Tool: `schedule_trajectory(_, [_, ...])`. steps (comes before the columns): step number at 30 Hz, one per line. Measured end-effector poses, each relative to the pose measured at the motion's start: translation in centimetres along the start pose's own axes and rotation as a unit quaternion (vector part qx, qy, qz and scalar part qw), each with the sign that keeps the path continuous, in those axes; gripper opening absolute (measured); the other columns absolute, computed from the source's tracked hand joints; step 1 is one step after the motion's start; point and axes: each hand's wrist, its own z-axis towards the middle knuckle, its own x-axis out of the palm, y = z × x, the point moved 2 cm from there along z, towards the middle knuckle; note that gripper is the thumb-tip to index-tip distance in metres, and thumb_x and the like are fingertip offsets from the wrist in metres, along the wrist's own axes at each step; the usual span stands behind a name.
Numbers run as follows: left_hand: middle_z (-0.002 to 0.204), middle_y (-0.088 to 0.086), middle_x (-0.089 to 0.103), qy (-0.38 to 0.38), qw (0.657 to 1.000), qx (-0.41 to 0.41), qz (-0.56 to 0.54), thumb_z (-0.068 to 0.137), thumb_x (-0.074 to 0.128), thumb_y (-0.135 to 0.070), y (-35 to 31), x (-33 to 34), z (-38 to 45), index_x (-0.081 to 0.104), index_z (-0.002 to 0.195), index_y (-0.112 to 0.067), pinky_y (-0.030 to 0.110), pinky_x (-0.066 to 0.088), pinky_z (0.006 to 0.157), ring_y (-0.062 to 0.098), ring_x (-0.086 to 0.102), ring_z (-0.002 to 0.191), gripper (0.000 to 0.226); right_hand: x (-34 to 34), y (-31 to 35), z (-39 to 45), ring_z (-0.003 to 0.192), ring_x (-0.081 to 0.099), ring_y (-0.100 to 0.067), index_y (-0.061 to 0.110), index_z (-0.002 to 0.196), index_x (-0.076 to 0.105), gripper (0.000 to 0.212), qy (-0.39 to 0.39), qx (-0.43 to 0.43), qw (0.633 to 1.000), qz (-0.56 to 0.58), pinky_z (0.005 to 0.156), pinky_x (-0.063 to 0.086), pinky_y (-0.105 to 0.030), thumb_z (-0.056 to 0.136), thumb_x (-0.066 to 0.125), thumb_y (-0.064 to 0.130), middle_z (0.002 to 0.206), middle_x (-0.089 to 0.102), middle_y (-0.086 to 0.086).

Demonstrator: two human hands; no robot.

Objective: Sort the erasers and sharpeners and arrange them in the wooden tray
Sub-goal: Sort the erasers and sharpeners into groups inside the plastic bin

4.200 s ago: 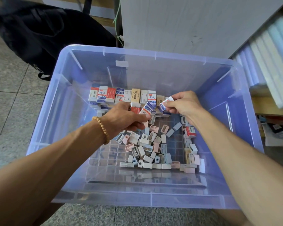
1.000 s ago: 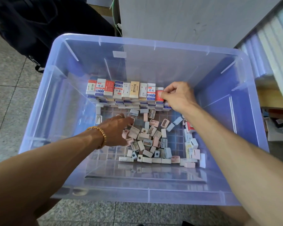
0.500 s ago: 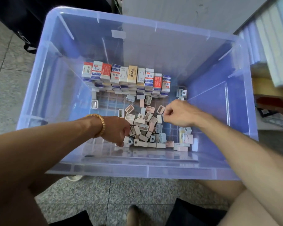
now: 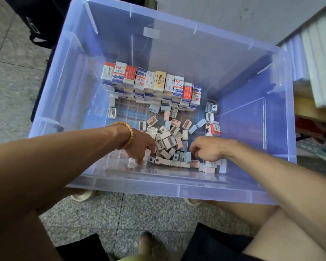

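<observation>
Translucent blue plastic walls of a storage bin (image 4: 243,117) frame the scene as a person reaches into it with both hands. Across the upper middle of the frame, a row of boxed erasers (image 4: 152,82) stands stacked against the bin's far wall, while a loose heap of small sharpeners (image 4: 170,140) lies at centre. No wooden tray can be made out. The left hand (image 4: 139,147), a beaded bracelet (image 4: 128,134) at its wrist, points its fingers down at a piece on the heap's lower left edge; whether it grips that piece cannot be told. The right hand (image 4: 205,149), fingers curled, digs into the heap's right side, its hold also hidden. One stray eraser (image 4: 215,129) lies right of the heap. The sorting appears to be partway through; next, each hand needs a clean pinch on a single piece.
</observation>
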Motion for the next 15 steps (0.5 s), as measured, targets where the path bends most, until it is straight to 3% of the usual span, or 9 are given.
schedule_trajectory(3, [0.108, -0.005, 0.053, -0.018, 0.999, 0.001, -0.034, 0.088, 0.068, -0.009, -0.4, -0.8, -0.8, 0.050, 0.132, -0.022, 0.021, 0.047, 0.062, 0.020, 0.063, 0.097, 0.050, -0.2, -0.2, 0.1, 0.113, 0.061, -0.024, 0.013, 0.123, 0.066, 0.049, 0.002, -0.001, 1.000, 0.001, 0.098, 0.052, -0.040, 0.087, 0.039, -0.008, 0.122, 0.068, -0.002])
schedule_trajectory(7, [0.089, -0.014, 0.051, -0.112, 0.988, 0.049, -0.096, 0.087, 0.068, -0.008, -1.4, -3.2, -2.6, 0.052, 0.126, -0.019, 0.021, 0.051, 0.065, 0.011, 0.060, 0.081, 0.043, -0.5, -0.4, 0.0, 0.116, 0.060, -0.023, 0.014, 0.128, 0.064, 0.053, 0.020, -0.004, 0.997, -0.068, 0.100, 0.051, -0.038, 0.086, 0.039, -0.007, 0.129, 0.065, -0.001])
schedule_trajectory(12, [0.093, -0.008, 0.062, -0.195, 0.964, 0.106, -0.146, 0.087, 0.070, -0.012, -1.9, -4.9, -5.1, 0.055, 0.122, -0.021, 0.029, 0.057, 0.077, 0.016, 0.066, 0.088, 0.038, -1.3, -1.0, 0.0, 0.115, 0.061, -0.026, 0.015, 0.124, 0.064, 0.052, 0.003, -0.007, 0.991, -0.131, 0.097, 0.052, -0.041, 0.081, 0.042, -0.006, 0.126, 0.066, -0.004])
schedule_trajectory(15, [0.095, -0.006, 0.065, -0.225, 0.952, 0.114, -0.171, 0.088, 0.069, -0.010, -1.2, -5.0, -6.2, 0.057, 0.121, -0.020, 0.020, 0.052, 0.065, 0.010, 0.064, 0.079, 0.036, -1.1, -0.8, 0.0, 0.108, 0.061, -0.026, 0.022, 0.125, 0.062, 0.046, 0.057, 0.007, 0.974, -0.220, 0.087, 0.054, -0.035, 0.085, 0.051, 0.003, 0.120, 0.066, -0.004])
